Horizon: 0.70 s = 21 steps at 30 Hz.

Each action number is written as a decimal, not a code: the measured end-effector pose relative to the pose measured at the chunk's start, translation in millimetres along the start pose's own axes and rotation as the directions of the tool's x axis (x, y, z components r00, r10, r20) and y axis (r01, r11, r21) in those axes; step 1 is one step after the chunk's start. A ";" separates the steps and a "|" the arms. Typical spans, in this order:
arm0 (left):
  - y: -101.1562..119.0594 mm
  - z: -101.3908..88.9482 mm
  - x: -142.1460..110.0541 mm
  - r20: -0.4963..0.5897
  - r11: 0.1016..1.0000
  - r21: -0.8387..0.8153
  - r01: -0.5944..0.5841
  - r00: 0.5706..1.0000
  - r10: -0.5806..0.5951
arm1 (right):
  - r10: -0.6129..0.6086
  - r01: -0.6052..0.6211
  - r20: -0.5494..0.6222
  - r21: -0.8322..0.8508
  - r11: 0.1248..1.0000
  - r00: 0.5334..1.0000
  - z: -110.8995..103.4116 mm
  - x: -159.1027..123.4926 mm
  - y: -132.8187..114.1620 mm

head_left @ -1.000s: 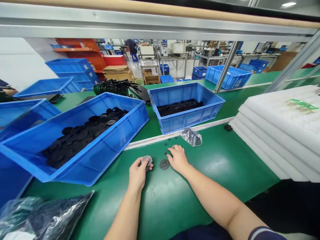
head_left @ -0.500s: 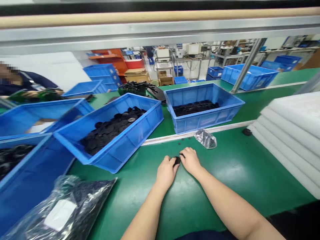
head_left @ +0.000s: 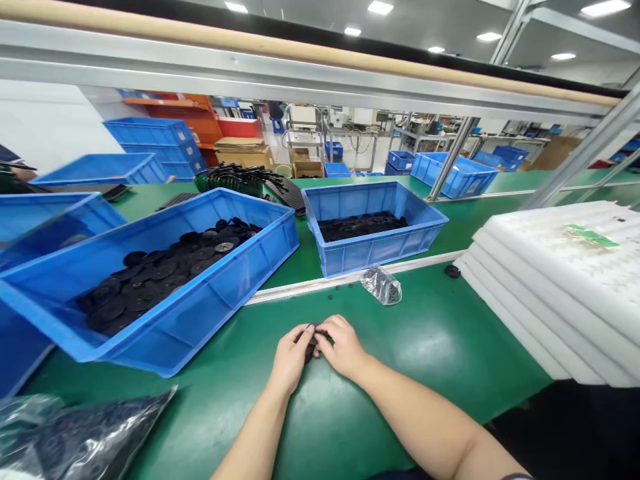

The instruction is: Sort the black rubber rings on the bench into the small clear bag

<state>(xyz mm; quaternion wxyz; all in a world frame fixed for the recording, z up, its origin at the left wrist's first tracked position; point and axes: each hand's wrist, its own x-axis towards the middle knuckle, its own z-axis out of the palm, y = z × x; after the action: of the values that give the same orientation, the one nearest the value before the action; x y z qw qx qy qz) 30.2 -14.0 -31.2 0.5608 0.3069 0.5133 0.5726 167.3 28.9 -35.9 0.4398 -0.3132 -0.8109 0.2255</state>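
Observation:
My left hand (head_left: 289, 359) is closed around the edge of a black disc (head_left: 312, 341), just above the green tabletop. Fingers of my right hand (head_left: 344, 345) are pinched together against the same disc, with a small black part between them that is mostly hidden. The two hands meet at the disc, which the fingers largely cover. Beyond them lie a clear plastic bag (head_left: 382, 285) of small dark parts and a few tiny black pieces (head_left: 337, 287) on the green table (head_left: 425, 373).
A blue bin (head_left: 235, 283) of black discs stands at the left, another blue bin (head_left: 385, 243) of black parts behind. White foam sheets (head_left: 540, 300) are stacked at the right beside a black round piece (head_left: 453, 271). A filled plastic bag (head_left: 95, 433) lies front left. A metal rail (head_left: 300, 87) crosses overhead.
My right hand has come in against the disc, where a gap stood between the hands before. The view has swung, so the bins and hands sit further left in it.

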 end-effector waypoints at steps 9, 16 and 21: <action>14.9 -4.2 3.3 -0.094 0.994 -0.102 0.038 0.994 -0.048 | 0.090 -0.089 -0.004 0.123 0.988 0.996 -0.8 -0.9 6.6; 12.3 -23.4 11.5 -0.308 0.961 0.230 -0.156 0.925 0.224 | 0.251 -0.250 0.032 -0.045 0.967 0.967 8.4 6.9 30.6; 21.7 -20.5 10.4 -0.251 0.835 0.520 -0.181 0.902 0.352 | 0.270 -0.265 0.041 -0.100 0.959 0.962 9.0 10.7 26.2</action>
<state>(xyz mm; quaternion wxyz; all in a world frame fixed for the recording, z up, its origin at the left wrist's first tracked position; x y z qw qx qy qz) 2.2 -5.7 -19.1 0.2831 0.4044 0.6793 0.5430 163.3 54.1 -51.1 0.3680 -0.4341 -0.7824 0.2531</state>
